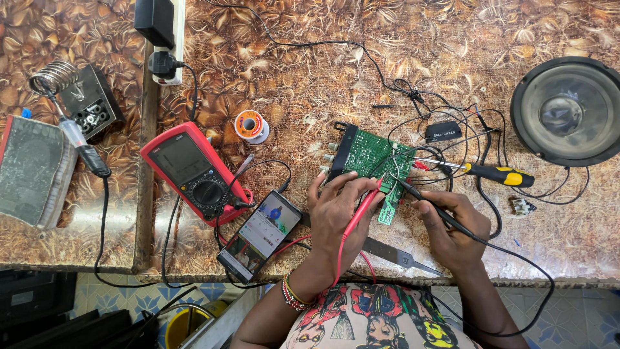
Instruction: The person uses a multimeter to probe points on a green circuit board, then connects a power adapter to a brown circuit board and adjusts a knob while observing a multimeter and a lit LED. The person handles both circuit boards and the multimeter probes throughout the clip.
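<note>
Seemingly on the circuit board (368, 158), both probe tips: red probe (359, 213) clamped in left grip (336, 216), black probe (434, 205) in right (452, 226).

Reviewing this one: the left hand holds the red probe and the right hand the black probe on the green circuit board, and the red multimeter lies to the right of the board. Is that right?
Not quite. In the head view the left hand holds the red probe and the right hand the black probe on the green circuit board, but the red multimeter lies to the left of the board, beside the phone.

Two probes (361, 210), one multimeter (194, 171), one phone (259, 236), one speaker (568, 110).
</note>
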